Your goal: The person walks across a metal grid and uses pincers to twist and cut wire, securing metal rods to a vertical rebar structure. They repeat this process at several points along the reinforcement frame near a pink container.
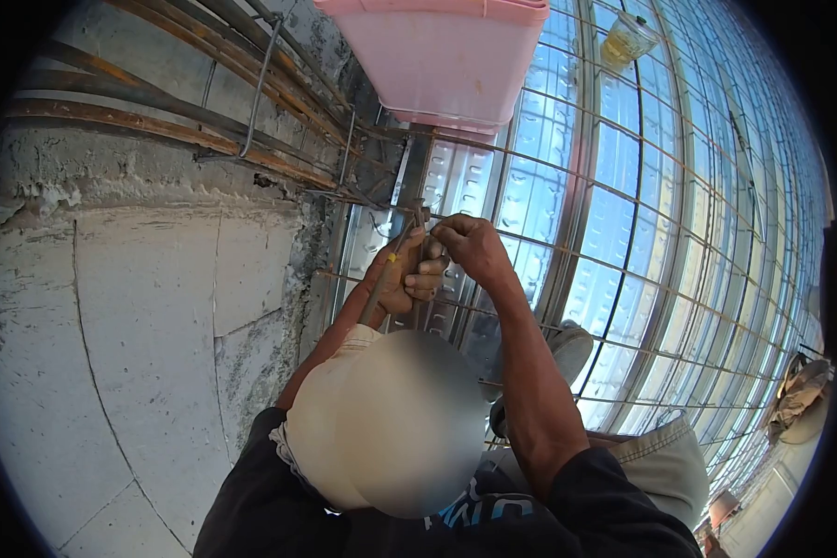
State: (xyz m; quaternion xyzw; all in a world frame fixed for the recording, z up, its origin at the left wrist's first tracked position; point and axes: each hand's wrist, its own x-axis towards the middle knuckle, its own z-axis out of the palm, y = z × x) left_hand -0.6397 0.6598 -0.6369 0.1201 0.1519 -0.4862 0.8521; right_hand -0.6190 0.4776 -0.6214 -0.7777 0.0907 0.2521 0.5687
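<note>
My left hand [407, 277] is wrapped round a long-handled metal tool [378, 290] that looks like pincers, with a yellow mark on one handle. The tool's head points up, beside the thin steel rods at the wall's edge. Just to its right, my right hand [472, 247] is closed, thumb and fingers pinched together close to the tool's head. Whatever lies between those fingertips is too small to make out. Beneath both hands runs the steel rod mesh [539, 244] over ribbed shiny metal sheeting [541, 200].
A pink plastic tub [446, 60] stands ahead of my hands. Beyond it on the right is a clear container [629, 40] with yellowish contents. Rusty reinforcing bars [172, 116] with stirrups run along the upper left. A pale block wall [139, 325] borders the left side.
</note>
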